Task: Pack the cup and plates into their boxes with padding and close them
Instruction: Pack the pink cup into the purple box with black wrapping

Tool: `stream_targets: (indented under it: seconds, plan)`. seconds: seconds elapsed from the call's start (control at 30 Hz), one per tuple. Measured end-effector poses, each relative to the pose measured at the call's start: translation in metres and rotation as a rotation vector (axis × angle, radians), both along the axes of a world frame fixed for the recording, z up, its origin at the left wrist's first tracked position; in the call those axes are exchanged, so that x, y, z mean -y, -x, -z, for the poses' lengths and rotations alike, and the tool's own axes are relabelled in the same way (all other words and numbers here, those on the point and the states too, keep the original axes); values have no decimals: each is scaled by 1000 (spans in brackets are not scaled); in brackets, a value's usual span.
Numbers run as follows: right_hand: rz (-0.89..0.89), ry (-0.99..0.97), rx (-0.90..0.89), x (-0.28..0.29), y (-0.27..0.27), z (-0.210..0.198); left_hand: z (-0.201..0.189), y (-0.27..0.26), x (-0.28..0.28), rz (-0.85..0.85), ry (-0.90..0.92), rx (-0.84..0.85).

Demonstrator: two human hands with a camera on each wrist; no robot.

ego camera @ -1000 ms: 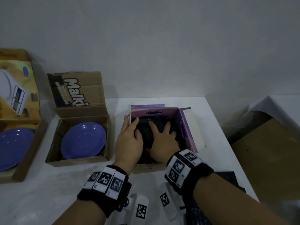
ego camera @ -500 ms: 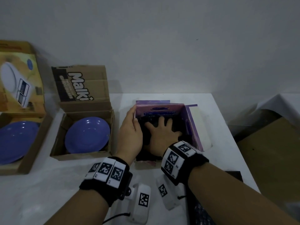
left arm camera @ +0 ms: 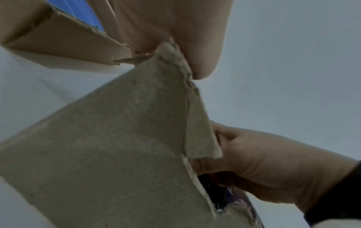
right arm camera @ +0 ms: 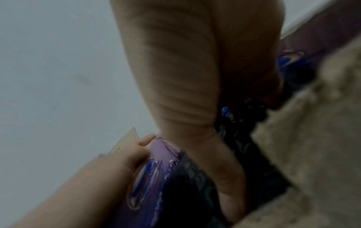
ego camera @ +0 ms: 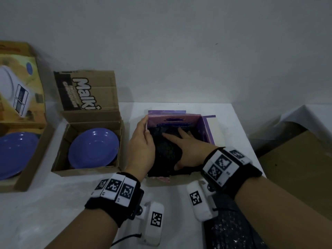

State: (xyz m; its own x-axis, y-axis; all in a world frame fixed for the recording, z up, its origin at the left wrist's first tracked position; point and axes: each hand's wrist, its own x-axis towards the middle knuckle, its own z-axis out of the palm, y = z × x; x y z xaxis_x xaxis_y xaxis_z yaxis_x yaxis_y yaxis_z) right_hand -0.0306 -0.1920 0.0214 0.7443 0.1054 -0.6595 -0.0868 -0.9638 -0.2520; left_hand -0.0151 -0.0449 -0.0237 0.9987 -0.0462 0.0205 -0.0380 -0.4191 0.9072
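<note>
A purple box (ego camera: 204, 130) stands open at the table's middle, filled with black bubble-wrap padding (ego camera: 167, 151). No cup shows; the padding covers the box's inside. My left hand (ego camera: 143, 141) holds the box's left wall, thumb inside and fingers along the outside. My right hand (ego camera: 186, 150) lies flat on the padding with straight fingers and presses it down. In the right wrist view my left hand (right arm camera: 125, 160) touches the purple box (right arm camera: 156, 154). A small blue plate (ego camera: 93, 148) lies in the open Malki carton (ego camera: 86, 169). A larger blue plate (ego camera: 14, 153) lies in the yellow box (ego camera: 27, 180).
A loose sheet of black bubble wrap (ego camera: 233, 230) lies under my right forearm at the table's near right corner. Both cartons' lids stand up against the wall. The white table (ego camera: 36, 212) ends just right of the purple box, with a brown surface (ego camera: 296, 168) beyond.
My left hand has come off the padding and taken the box's left wall. My right hand has turned, its fingers now pointing left across the padding.
</note>
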Motion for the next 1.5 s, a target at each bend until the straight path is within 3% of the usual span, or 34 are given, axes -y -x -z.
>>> stream_targets:
  seconds: [0.2, 0.3, 0.4, 0.57, 0.7, 0.87, 1.03, 1.3, 1.43, 1.5]
  plan:
    - [-223, 201, 62, 19, -8, -39, 0, 0, -1, 6, 1, 22]
    - [-288, 259, 76, 17, 2, -22, 1, 0, 0, -2, -14, 21]
    - [-288, 298, 221, 14, 12, -1, 1, 0, -1, 3, -9, 16]
    - [-335, 381, 277, 13, 9, -3, -1, 0, 0, 0, 3, 9]
    - [-295, 207, 77, 7, -4, -7, -3, 2, 0, -2, 8, 7]
    - [-357, 170, 143, 6, -9, 5, 0, 0, -1, 1, -6, 3]
    - [-159, 35, -64, 3, -18, 0, 0, 0, -1, 3, -3, 10]
    - [-158, 186, 398, -19, 3, 38, 2, -1, -1, 7, -1, 23]
    - [-50, -58, 274, -5, 3, 23, 2, -1, 0, -7, -54, 87]
    - [73, -206, 433, 5, 8, 10, 7, -5, -1, -19, -112, 158]
